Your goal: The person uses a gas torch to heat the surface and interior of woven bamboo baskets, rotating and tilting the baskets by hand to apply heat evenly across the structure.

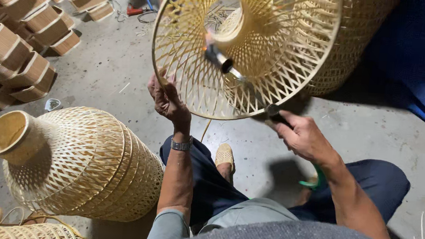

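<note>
- A woven lampshade (258, 47) of pale bamboo strips, matt and dry-looking, is being gripped at its smooth bent rim by the left hand (166, 98).
- A torch (241, 76) with a shiny metal nozzle and a dark matt handle is being held by the right hand (302, 136).
- A stack of shades (77, 162) on the floor is being shown in the same open lattice, with a smoother solid neck.
- The concrete floor (373, 132) is being seen as grey, rough and stained.
- A metal wristwatch (181, 145) with a dull sheen is being worn.
- Dark cloth trousers (202, 184) are being worn, soft and matt.
</note>
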